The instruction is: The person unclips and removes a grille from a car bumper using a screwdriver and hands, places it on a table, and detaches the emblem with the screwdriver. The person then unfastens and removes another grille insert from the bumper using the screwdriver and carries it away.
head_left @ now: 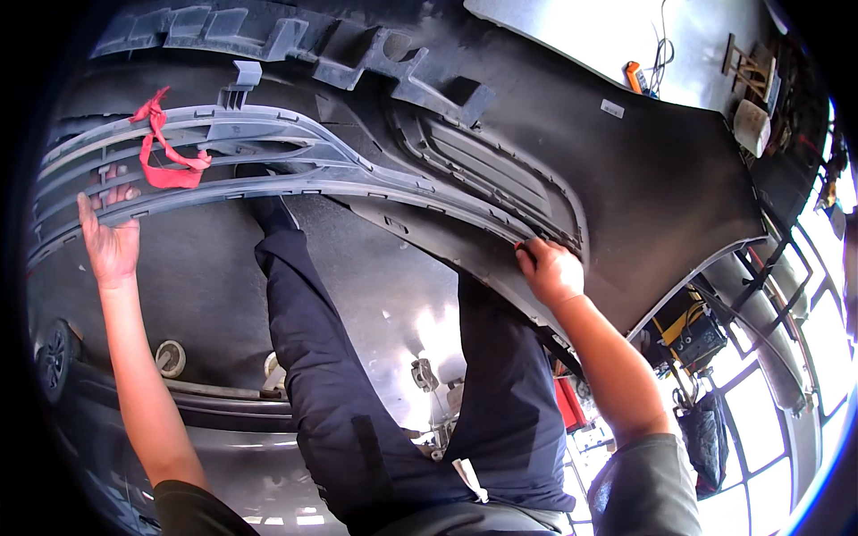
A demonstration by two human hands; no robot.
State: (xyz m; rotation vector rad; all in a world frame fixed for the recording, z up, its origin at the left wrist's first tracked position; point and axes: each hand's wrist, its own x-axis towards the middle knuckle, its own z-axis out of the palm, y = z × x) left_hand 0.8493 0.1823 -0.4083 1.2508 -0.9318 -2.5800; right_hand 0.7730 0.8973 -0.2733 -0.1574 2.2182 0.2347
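A long grey plastic car grille (295, 185) with curved slats stretches across the view, its narrow end tapering to the right. My left hand (112, 241) grips its lower bars at the left, thumb in front and fingers showing between the slats. On the narrow right end, my right hand (552, 272) is closed with curled fingers; the fingertips are partly hidden. A red strip of cloth or tape (170, 171) hangs looped around the slats near my left hand. Behind the grille lies a large dark bumper cover (661, 188) with a slatted vent insert (492, 161).
A ribbed black plastic piece (259, 36) runs along the far edge. An orange tool (635, 77) with a cable lies at the far right. Below stand my legs (340, 375), with a dark car (214, 447) at the lower left and a black bag (704, 442) at the right.
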